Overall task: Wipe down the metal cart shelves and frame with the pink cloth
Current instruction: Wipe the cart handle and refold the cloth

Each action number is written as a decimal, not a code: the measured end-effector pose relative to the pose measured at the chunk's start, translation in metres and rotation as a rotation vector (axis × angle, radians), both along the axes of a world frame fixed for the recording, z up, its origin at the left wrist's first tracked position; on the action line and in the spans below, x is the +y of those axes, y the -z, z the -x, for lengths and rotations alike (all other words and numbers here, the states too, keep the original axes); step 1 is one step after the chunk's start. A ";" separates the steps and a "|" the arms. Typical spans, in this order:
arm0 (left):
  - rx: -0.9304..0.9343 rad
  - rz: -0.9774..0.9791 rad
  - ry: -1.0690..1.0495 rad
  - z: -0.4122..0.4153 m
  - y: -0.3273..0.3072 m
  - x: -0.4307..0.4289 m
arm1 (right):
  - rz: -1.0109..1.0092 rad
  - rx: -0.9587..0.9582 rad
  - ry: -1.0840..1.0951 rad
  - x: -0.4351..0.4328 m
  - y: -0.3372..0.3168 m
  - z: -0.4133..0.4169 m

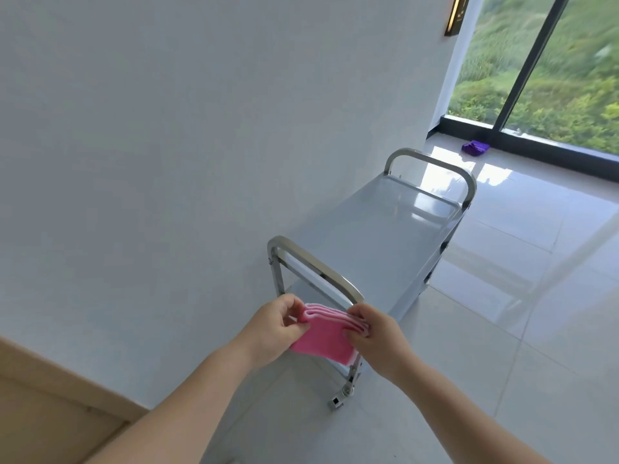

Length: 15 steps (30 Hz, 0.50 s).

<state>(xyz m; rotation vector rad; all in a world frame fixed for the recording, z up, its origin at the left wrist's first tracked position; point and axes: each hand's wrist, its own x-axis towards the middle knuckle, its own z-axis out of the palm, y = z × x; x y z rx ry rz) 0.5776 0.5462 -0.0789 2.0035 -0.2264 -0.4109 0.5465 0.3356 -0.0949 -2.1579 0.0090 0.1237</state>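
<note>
A metal cart [378, 249] stands on a glossy tiled floor [522, 296] beside a white wall [201, 128]. Just in front of its near handle [315, 266], the left hand [273, 329] and right hand [378, 333] pinch a folded pink cloth [323, 336] with curled fingers. Beyond the cart, a purple cloth [475, 148] lies by the window [549, 72].

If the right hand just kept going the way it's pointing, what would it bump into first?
Probably the cart's near handle, just beyond the pink cloth that the right hand pinches, though depth is unclear.
</note>
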 end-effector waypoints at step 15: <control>0.030 -0.020 0.205 -0.104 0.042 0.118 | 0.178 -0.049 -0.001 0.153 0.037 -0.077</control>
